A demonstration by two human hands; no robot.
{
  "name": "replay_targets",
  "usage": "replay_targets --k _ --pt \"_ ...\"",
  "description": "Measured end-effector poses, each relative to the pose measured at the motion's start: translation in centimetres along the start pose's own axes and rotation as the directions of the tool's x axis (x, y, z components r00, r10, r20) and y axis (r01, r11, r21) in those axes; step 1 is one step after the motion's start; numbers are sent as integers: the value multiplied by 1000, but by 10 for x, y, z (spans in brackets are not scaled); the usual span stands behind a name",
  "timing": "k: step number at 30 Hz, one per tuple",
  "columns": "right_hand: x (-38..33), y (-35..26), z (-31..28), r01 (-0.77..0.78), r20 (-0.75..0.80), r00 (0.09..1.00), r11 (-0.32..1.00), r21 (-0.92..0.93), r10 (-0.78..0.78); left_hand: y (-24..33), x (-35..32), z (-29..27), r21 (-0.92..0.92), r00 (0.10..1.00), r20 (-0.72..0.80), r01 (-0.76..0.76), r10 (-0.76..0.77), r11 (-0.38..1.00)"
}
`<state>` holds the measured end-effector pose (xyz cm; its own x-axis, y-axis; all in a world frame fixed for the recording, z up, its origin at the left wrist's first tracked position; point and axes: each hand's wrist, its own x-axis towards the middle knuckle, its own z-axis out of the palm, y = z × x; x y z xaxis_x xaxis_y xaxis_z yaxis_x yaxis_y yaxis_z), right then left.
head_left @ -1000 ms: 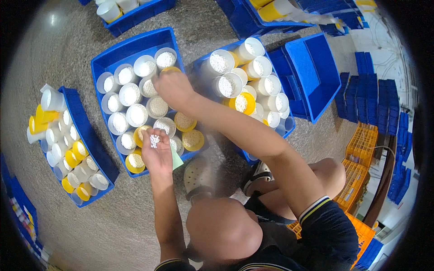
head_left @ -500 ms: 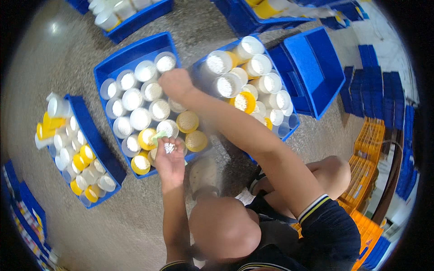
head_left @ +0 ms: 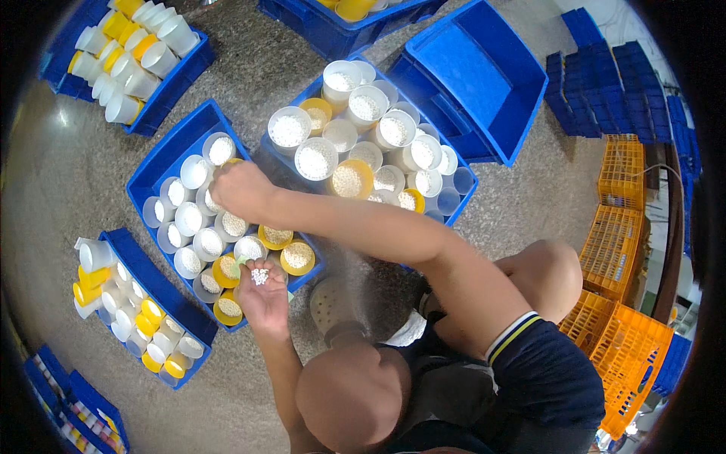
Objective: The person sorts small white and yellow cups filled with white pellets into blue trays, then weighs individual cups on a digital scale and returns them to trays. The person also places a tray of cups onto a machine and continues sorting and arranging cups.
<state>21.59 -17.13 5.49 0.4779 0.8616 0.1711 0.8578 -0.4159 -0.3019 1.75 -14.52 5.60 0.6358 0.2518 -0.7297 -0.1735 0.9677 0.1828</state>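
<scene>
My left hand (head_left: 264, 306) is palm up and cupped around a small heap of white beads (head_left: 259, 277). A pale green slip (head_left: 236, 266) shows by its fingers, next to the near cups. With my right arm stretched across to the left, my right hand (head_left: 243, 191) is closed over cups in the blue crate (head_left: 144, 170). Its fingertips point down and are hidden, so anything in them cannot be seen. Around it stand white translucent cups (head_left: 190, 218) and yellow cups (head_left: 298, 258), most filled with white or cream beads.
Right of this crate, another blue crate (head_left: 463, 198) is heaped with bead-filled cups. A bare blue crate (head_left: 484, 72) stands behind it. More cup crates sit at far left (head_left: 170, 91) and near left (head_left: 162, 291). Orange crates (head_left: 605, 257) line the right side.
The whole view has shifted, so the crates sit elsewhere in the picture. My right hand stays over about the same cups, slightly nearer. My left hand still holds the beads.
</scene>
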Motion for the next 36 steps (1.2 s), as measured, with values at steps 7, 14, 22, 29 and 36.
replay_targets --k 7,14,22,29,36 --pt "-71 -24 -79 374 -87 926 860 348 -368 -26 -4 15 -16 999 22 25 -24 1000" --pt "-116 -26 -86 477 3 872 850 225 -490 -37 0 3 -110 947 238 246 -214 963" --pt "-131 -21 -106 559 -21 827 817 142 -562 -44 -15 18 17 935 214 287 -284 958" --pt "-152 29 -157 473 117 867 873 117 -485 -68 -16 26 223 959 -79 284 -273 933" --pt "-90 108 -113 121 86 991 966 -227 -104 -65 -12 21 194 966 -52 257 -252 947"
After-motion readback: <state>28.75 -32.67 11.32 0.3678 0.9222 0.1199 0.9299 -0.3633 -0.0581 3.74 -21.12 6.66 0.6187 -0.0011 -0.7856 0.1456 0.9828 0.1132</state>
